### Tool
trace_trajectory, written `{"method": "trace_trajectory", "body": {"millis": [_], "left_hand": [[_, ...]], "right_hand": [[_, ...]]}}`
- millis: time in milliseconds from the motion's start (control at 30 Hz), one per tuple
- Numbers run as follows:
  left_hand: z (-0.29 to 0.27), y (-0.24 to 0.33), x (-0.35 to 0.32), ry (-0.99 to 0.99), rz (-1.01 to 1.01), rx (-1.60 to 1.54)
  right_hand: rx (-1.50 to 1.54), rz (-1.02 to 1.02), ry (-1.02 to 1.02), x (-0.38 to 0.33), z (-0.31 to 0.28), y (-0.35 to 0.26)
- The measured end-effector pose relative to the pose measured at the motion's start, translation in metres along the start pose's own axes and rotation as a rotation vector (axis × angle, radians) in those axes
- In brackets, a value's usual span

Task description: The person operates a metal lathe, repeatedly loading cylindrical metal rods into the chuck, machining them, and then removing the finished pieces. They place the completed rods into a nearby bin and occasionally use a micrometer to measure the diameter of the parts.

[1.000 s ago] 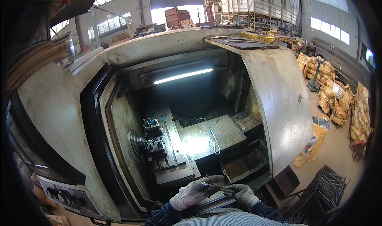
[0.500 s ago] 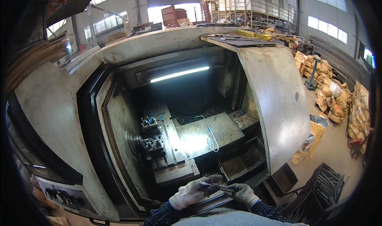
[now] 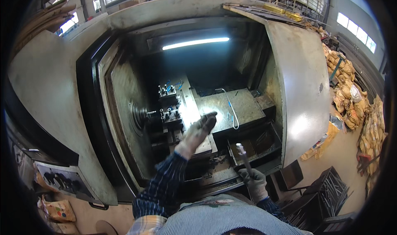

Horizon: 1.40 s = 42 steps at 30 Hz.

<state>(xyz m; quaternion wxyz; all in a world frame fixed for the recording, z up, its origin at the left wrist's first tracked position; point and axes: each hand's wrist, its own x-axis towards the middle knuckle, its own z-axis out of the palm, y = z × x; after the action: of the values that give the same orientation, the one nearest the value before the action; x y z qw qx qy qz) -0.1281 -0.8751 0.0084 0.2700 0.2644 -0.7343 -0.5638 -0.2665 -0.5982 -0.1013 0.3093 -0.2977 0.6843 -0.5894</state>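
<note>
I stand at an open lathe enclosure (image 3: pixel 297 82). My left hand (image 3: pixel 199 131), in a grey work glove, reaches forward into the machine with fingers apart, holding nothing; it hovers over the slide just right of the tool block (image 3: pixel 169 106) and chuck (image 3: pixel 138 115). My right hand (image 3: pixel 253 181), also gloved, stays low near the machine's front edge and grips a thin metal rod (image 3: pixel 242 154) that points up and away from me.
A lit flat bed plate (image 3: pixel 231 106) with a bent coolant hose (image 3: pixel 231 109) lies behind my left hand. A chip tray (image 3: pixel 256 144) sits at the front right. Stacked yellow sacks (image 3: pixel 351 98) and dark metal racks (image 3: pixel 322 193) stand on the right; a control panel (image 3: pixel 62 179) on the left.
My hands were together low at the front on the rod. The left hand has let go and reached into the machine; the right keeps the rod. The view has come closer.
</note>
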Motion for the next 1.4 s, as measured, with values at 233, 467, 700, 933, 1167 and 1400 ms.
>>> {"method": "trace_trajectory", "body": {"millis": [233, 467, 700, 933, 1167, 1400], "left_hand": [[-0.104, -0.042, 0.122, 0.365, -0.281, 0.872], [-0.219, -0.175, 0.096, 0.414, -0.711, 1.809], [-0.250, -0.174, 0.141, -0.175, -0.862, 1.539], [-0.125, -0.104, 0.184, -0.404, -0.315, 1.430], [-0.067, -0.043, 0.172, -0.084, 0.352, 1.389], [-0.041, 0.071, 0.034, 0.487, 0.559, 0.840]], "right_hand": [[-0.130, 0.039, 0.055, -0.004, -0.021, -0.005], [-0.081, 0.124, 0.132, -0.016, -0.033, 0.012], [-0.254, 0.332, 0.185, -0.021, -0.040, -0.005], [-0.152, 0.349, 0.229, -0.022, -0.035, 0.000], [-0.385, 0.228, 0.160, -0.001, -0.035, 0.017], [-0.451, 0.125, 0.103, 0.047, 0.004, -0.010]]}}
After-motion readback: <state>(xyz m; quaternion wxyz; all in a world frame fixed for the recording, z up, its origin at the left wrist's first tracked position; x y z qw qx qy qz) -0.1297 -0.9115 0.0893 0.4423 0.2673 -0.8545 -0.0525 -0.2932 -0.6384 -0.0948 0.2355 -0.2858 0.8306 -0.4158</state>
